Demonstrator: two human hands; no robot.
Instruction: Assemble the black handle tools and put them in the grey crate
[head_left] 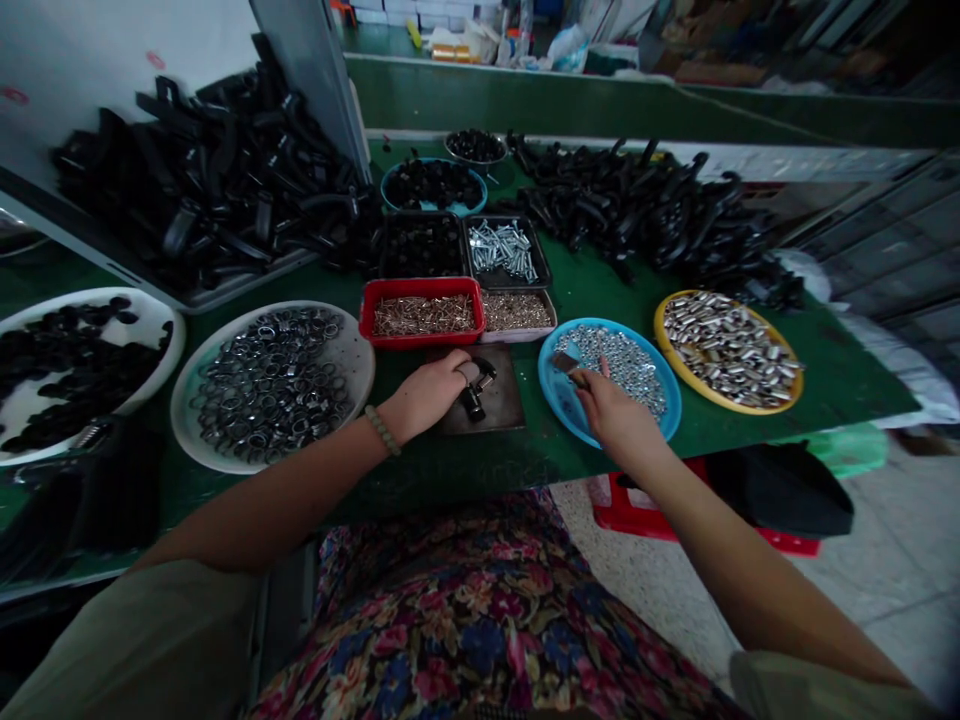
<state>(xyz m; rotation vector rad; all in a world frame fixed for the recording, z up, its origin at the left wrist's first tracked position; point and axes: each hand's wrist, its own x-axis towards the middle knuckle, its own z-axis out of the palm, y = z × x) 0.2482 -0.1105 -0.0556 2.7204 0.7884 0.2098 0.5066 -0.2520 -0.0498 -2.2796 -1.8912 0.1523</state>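
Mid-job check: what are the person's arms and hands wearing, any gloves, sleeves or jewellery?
No gloves on the left hand or right hand. A bead bracelet of pale round beads circles the left wrist. Forearms are uncovered; the left sleeve and right sleeve are short, plain khaki.

The left grip [431, 395] sits on a flat plate [506, 405] at the bench's [600, 290] near edge, closed on a small part [476, 395]. A dish of rings [352, 350] lies just left of it and a tray of pins [420, 340] just behind. Right of the plate, the right grip [615, 420] pinches a small piece [564, 363] over a dish of nuts [555, 395], with a dish of sleeves [660, 322] to its right and heaps of curved parts [652, 215] well behind.
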